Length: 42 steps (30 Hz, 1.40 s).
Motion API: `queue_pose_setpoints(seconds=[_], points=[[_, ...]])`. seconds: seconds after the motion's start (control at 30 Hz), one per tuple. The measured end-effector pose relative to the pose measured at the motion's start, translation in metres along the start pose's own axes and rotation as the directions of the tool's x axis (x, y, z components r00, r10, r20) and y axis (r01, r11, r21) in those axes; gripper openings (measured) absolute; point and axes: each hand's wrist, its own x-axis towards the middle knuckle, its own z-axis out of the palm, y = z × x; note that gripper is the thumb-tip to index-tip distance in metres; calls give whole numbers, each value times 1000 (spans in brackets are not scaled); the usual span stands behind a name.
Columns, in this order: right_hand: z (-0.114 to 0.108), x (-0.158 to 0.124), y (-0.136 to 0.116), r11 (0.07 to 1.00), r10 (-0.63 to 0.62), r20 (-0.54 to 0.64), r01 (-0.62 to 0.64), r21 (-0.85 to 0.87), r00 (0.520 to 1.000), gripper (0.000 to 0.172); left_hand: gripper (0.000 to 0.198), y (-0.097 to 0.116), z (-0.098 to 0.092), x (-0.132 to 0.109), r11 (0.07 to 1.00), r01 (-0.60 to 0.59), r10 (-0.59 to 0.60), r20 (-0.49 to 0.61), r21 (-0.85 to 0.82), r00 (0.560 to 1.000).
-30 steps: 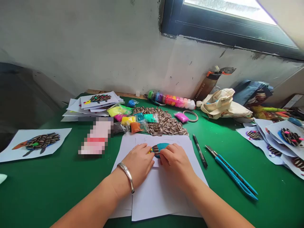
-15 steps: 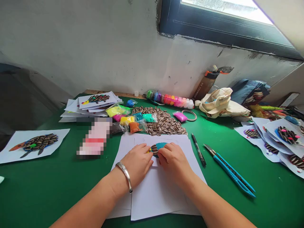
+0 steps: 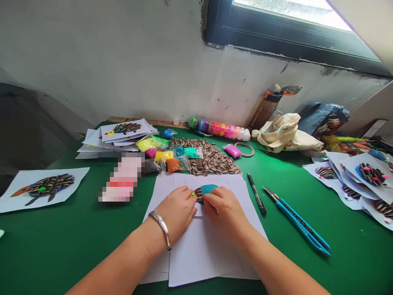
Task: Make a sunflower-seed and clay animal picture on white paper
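- Green-topped worktable point(image 3: 46, 250) stands against a scuffed grey plaster wall point(image 3: 107, 61), below a dark-framed window point(image 3: 276, 30).
- Teal oval of modelling clay point(image 3: 208, 189) lies between the hands on a white paper sheet point(image 3: 208, 256), with striped sunflower seeds point(image 3: 198, 194) in rows at its left end. The paper seems placed to keep the clay off the tabletop.
- Left hand point(image 3: 178, 213), a silver bangle point(image 3: 161, 226) on its wrist, has its curled fingers point(image 3: 188, 192) drawn in narrow, their tips at the clay's left side.
- Right hand point(image 3: 224, 213) has bunched fingertips point(image 3: 211, 196) on the clay's lower edge, close to the seeds. Whether either hand grips or only presses, I cannot tell; closing in from both sides looks like a way to steady so small a piece.
- Loose heap of striped seeds point(image 3: 208, 159) and small clear bags of bright clay point(image 3: 166, 155) lie just beyond the paper, apparently kept within easy reach.
- Black pen point(image 3: 256, 194) and blue-handled utility knife point(image 3: 299, 221) lie to the right of the paper, likewise handy.
- White sheets bearing seed-and-clay animal pictures point(image 3: 43, 188) lie on the left, perhaps as models. A pixelated object point(image 3: 123, 178) beside them cannot be made out.
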Motion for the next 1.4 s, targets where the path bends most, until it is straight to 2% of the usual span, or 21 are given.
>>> queue_pose_setpoints(seconds=[0.27, 0.4, 0.53, 0.77, 0.93, 1.4], points=[[-14, 3, -4, 996, 78, 27, -79, 48, 997, 31, 19, -3, -4, -1, 999, 27, -29, -37, -45, 999], [-9, 2, -6, 997, 57, 28, -58, 46, 998, 26, 18, -3, 1, -1, 1000, 11, -10, -55, 11, 998], [-4, 1, -5, 998, 40, 10, -41, 43, 999, 24, 19, 0, 0, -1, 1000, 8, -7, -29, 22, 1000], [-15, 4, -4, 992, 95, 34, -97, 77, 995, 25, 22, -5, -8, -2, 1000, 20, -20, -10, -11, 1000], [-17, 3, -4, 994, 69, 9, -70, 82, 998, 26, 19, -3, -8, -4, 1000, 15, -15, 8, 4, 1000], [-11, 5, -7, 998, 63, 18, -63, -6, 998, 20, 23, -2, -6, -2, 998, 10, -13, 42, 69, 999]])
